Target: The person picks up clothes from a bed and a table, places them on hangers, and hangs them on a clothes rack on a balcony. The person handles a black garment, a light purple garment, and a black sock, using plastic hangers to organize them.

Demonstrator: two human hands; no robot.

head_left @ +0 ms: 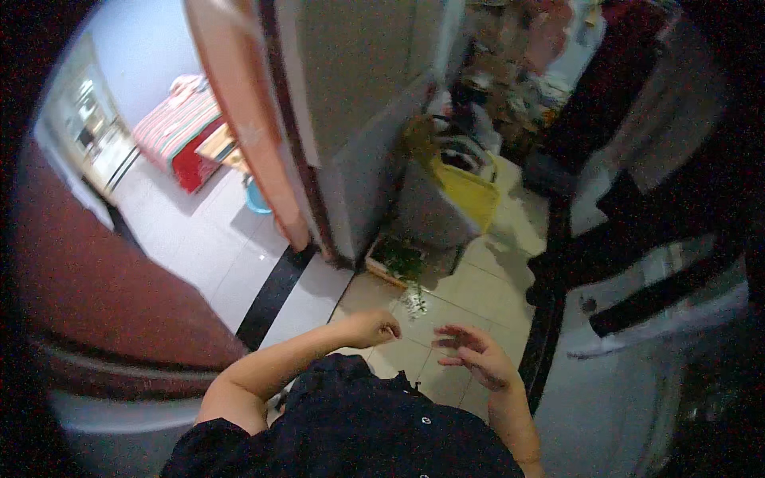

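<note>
My left hand [371, 329] is held in front of my body with its fingers curled in, and nothing shows in it. To its right, my right hand [478, 358] is raised with the fingers apart and slightly bent, holding nothing. The two hands do not touch each other. Below and beyond them is the tiled floor [470, 319]. A low planter box [384, 272] with a green plant [401, 259] stands on the floor ahead, its white-tipped sprig hanging toward my hands.
A yellow bag [474, 199] hangs by a grey bin-like container ahead. Left, past an orange curtain [247, 119], a doorway shows a bed [179, 127] with a striped cover and a blue basin [256, 197]. A brown door [111, 271] stands nearer. Dark clutter fills the right.
</note>
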